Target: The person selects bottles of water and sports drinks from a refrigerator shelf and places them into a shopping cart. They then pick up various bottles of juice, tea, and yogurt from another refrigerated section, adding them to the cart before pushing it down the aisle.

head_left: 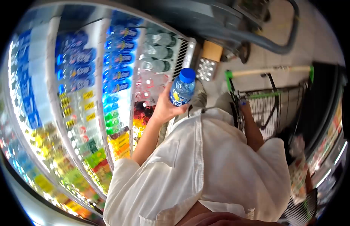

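Note:
My left hand (pixel 165 105) is wrapped around a plastic bottle (pixel 182 88) with a blue cap and a blue label, held upright in front of the drinks shelves. The label carries a yellow picture and white lettering. On the other side, my right hand (pixel 245 108) grips the near edge of a wire shopping cart (pixel 275 100). Its fingers are small in view and partly hidden. The cart has a pale handle bar (pixel 271 71) with green ends.
Lit drinks shelves (pixel 101 86) fill the left side, packed with blue, clear, yellow and green bottles. A cardboard box (pixel 212 51) and a pack of cans or bottles (pixel 206 69) stand on the floor. Grey equipment with a curved bar (pixel 286 47) is at the top. A person's striped clothing (pixel 301 211) shows lower right.

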Tool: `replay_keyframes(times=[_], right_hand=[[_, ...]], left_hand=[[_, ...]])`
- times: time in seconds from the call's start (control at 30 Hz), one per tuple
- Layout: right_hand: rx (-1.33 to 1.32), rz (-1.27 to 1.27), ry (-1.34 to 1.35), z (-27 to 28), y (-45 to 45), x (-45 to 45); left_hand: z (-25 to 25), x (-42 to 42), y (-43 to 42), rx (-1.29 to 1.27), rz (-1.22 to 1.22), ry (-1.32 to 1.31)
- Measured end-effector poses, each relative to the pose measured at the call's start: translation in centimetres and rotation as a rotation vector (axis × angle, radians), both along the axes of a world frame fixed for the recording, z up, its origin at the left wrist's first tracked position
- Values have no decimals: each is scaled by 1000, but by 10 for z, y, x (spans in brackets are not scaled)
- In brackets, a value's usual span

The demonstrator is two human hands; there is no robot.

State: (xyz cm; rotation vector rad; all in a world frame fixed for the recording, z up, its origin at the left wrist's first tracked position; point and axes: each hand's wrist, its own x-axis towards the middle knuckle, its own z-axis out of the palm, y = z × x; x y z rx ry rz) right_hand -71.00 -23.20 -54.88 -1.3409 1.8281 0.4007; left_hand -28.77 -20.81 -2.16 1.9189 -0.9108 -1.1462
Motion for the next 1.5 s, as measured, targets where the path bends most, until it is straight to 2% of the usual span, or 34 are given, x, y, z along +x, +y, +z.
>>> replay_keyframes(times=[0.03,0.07,0.1,0.13,0.17,0.2,0.23,0.33,0.4,0.43,0.47,0.5,0.57,0.6,0.63,0.73,0.8,0.83,0.87,0.93,0.97,1.03,1.1,1.13,1.23,1.27,1.3,1.33,1.43,1.5], right_hand=[[78,23,15,-13,-3,-2],[4,97,-15,-19,0,-5],[145,120,52,-5,-11,-6],[25,182,48,-12,-7,-16],[29,210,38,-6,-12,-18],[152,225,89,41,-28,-1],[70,283,104,49,-29,0],[-34,174,128,83,-40,-8],[-95,126,132,107,-40,-20],[-138,132,115,120,-38,-29],[-253,176,107,133,-32,-40],[-369,220,101,155,-29,-45],[-352,133,152,219,-29,-48],[-414,171,134,251,-31,-50],[-615,229,80,259,-28,-65],[-704,201,140,381,-40,-31],[-728,186,132,461,-54,9],[-995,259,114,491,-54,36],[-1001,258,128,534,-55,64],[-896,204,-153,603,-65,121],[-904,200,-146,609,-75,144],[-1171,166,-620,617,-91,187],[-989,-176,-890,622,-105,247],[-976,-157,-968,630,-112,282],[-1019,125,-1077,648,-137,367],[-1165,278,-1014,663,-142,401],[-1201,351,-920,680,-146,429],[-1242,411,-918,685,-155,455],[-1275,507,-987,690,-179,525],[-1331,582,-982,682,-195,564]], left_hand=[[-2,10,9,-56,70,-42],[-5,21,17,-115,131,-75],[2,30,19,-141,162,-79],[8,40,23,-175,215,-113],[12,52,26,-214,254,-174],[15,63,26,-248,281,-227],[36,70,12,-361,293,-312],[63,124,-11,-346,292,-533],[67,168,-35,-464,333,-586],[69,190,-48,-511,368,-724],[76,205,-63,-528,417,-732],[83,220,-79,-544,467,-737],[72,263,-109,-634,581,-779],[70,280,-121,-653,646,-804],[68,296,-130,-668,653,-796],[62,335,-150,-684,792,-764],[61,355,-160,-765,889,-775],[65,360,-162,-771,903,-752],[62,366,-163,-776,905,-736],[60,380,-168,-730,1012,-758],[59,381,-167,-721,1039,-733],[53,386,-165,-766,1062,-689],[52,387,-163,-803,1093,-649],[55,386,-161,-803,1091,-639],[57,379,-159,-766,1041,-583],[58,377,-161,-764,1041,-710],[59,375,-161,-757,1038,-841],[66,370,-157,-759,1041,-840],[92,347,-132,-780,744,-1005],[105,330,-113,-719,694,-1055]])
